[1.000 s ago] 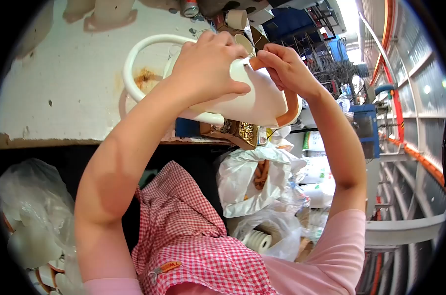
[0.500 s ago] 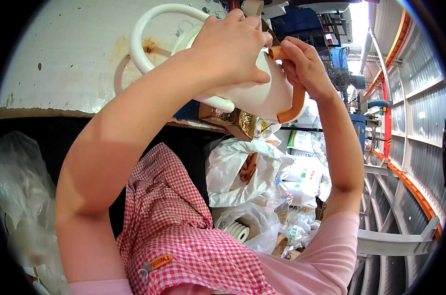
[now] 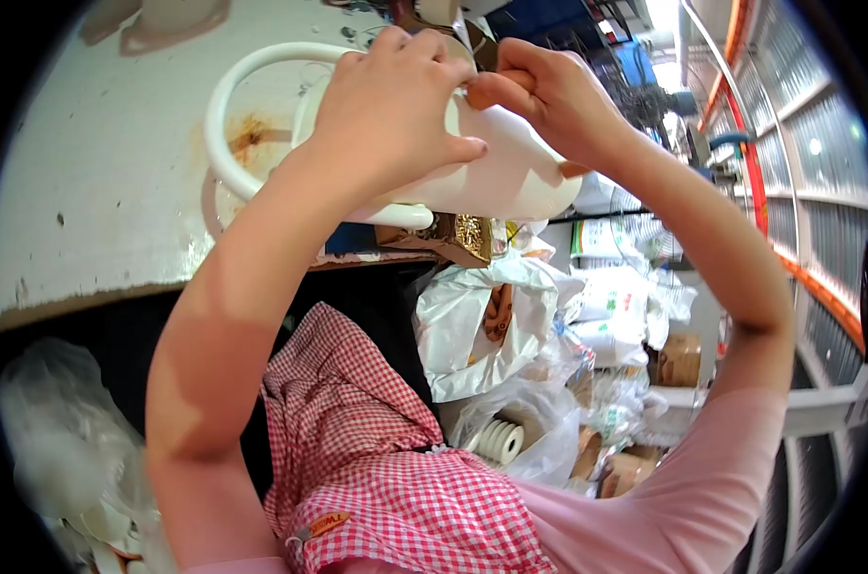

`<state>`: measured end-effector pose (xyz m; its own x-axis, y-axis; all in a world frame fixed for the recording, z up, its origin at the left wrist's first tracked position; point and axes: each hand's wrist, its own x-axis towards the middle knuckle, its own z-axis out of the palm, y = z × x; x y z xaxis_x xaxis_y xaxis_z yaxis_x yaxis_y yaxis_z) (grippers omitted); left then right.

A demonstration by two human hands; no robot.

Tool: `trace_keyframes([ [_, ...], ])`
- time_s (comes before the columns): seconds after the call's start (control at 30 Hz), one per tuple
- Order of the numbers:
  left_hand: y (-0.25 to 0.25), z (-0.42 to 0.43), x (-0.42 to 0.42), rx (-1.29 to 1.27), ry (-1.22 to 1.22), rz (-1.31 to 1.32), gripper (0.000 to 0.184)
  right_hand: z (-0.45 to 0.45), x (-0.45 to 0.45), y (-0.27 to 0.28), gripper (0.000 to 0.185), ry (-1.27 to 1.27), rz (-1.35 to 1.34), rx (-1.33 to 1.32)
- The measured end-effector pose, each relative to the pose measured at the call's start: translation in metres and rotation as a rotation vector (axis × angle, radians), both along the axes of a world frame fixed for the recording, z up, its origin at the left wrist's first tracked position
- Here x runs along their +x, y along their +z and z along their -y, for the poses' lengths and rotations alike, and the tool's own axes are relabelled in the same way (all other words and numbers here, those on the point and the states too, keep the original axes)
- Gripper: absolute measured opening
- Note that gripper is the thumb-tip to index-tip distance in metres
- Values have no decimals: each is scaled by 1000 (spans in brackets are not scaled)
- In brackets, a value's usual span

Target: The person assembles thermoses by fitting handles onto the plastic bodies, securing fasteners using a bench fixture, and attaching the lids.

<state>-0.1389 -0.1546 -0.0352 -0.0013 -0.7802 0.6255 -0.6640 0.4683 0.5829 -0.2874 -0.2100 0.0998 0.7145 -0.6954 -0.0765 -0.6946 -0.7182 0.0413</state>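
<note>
A smooth white bag-like body [image 3: 506, 158] lies on its side at the table edge, with a thick white tubular handle [image 3: 222, 143] looping out to the left. My left hand [image 3: 386, 110] grips it from above, fingers bent over the far side and thumb along the near face. My right hand [image 3: 539, 86] is closed on a brown tubular handle [image 3: 574, 170], pressing one end against the white body close to my left fingertips. Mostly my right hand and forearm hide this handle; its other end shows beneath the wrist.
A small box of gold-coloured metal parts [image 3: 470, 234] sits by the table edge. Below are a white plastic bag [image 3: 444, 330] with brown handles [image 3: 497, 311] inside and a white spool [image 3: 501, 442]. The stained white table [image 3: 118, 191] extends left.
The view has shifted, and the white body appears farther left. My right hand has turned over the brown handle and come closer to my left hand, covering more of the handle.
</note>
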Motion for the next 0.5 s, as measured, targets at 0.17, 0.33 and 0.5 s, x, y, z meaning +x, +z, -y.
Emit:
trace_keyframes([
  [0.17,-4,1,-2,-17,-10,-4,53,6,-4,-2,44,63,-10,-40],
  [0.33,-3,1,0,-45,-7,-22,55,5,-3,-1,42,60,-76,-42],
  [0.5,-4,2,1,-43,-33,-24,55,6,1,0,42,24,-129,-5],
])
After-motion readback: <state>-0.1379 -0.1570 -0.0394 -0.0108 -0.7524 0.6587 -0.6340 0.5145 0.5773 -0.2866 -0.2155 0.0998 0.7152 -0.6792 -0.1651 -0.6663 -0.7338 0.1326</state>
